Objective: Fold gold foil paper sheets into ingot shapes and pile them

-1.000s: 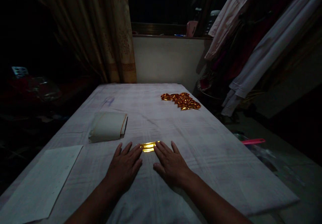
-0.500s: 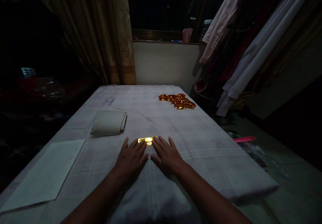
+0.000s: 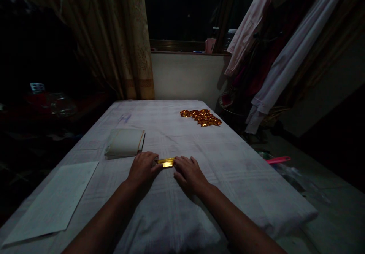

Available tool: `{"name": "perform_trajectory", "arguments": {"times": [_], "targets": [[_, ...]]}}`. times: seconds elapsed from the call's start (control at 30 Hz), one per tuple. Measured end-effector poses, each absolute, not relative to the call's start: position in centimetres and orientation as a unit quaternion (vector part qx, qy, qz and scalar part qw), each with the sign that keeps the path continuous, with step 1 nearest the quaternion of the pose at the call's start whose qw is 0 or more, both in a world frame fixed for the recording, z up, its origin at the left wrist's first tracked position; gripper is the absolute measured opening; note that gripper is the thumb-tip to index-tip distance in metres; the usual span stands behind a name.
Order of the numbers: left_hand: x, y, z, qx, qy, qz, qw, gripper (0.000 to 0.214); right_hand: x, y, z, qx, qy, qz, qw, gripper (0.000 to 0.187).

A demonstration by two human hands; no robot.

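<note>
A small folded piece of gold foil paper lies between my hands, close to the middle of the bed-like surface covered in pale checked cloth. My left hand pinches its left end, thumb in front and fingers bent behind. At the right end, my right hand rests with its fingertips on the foil and the thumb apart, the fingers stretched forward. Farther off to the right sits a pile of folded gold foil pieces.
Left of my hands lies a pale folded bundle, and nearer the left edge a white sheet. A curtain, hanging clothes and a pink cup on the sill stand beyond. A pink handle shows beside the right edge.
My left hand has gone from lying flat to curled, now gripping the foil's left end. The right hand has shifted slightly right. The view has tilted a little.
</note>
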State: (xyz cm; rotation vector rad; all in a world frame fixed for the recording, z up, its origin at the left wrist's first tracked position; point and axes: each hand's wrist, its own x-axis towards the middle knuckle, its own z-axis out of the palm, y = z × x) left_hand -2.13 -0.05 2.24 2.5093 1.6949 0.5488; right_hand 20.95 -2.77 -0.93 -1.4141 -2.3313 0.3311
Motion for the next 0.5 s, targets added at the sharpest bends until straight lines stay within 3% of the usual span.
{"name": "perform_trajectory", "arguments": {"times": [0.1,0.23,0.5], "targets": [[-2.0,0.2,1.5,0.816,0.546,0.182,0.050,0.012,21.3,-1.5,-1.1,-0.507,-0.814,0.117,0.259,0.042],[-1.9,0.0,1.2,0.812,0.548,0.186,0.073,0.007,21.5,0.3,-0.1,-0.541,-0.785,0.132,0.270,0.036],[-1.3,0.9,2.7,0.801,0.576,0.148,0.070,0.014,20.6,3.5,1.0,-0.554,-0.691,0.309,0.346,0.037]]}}
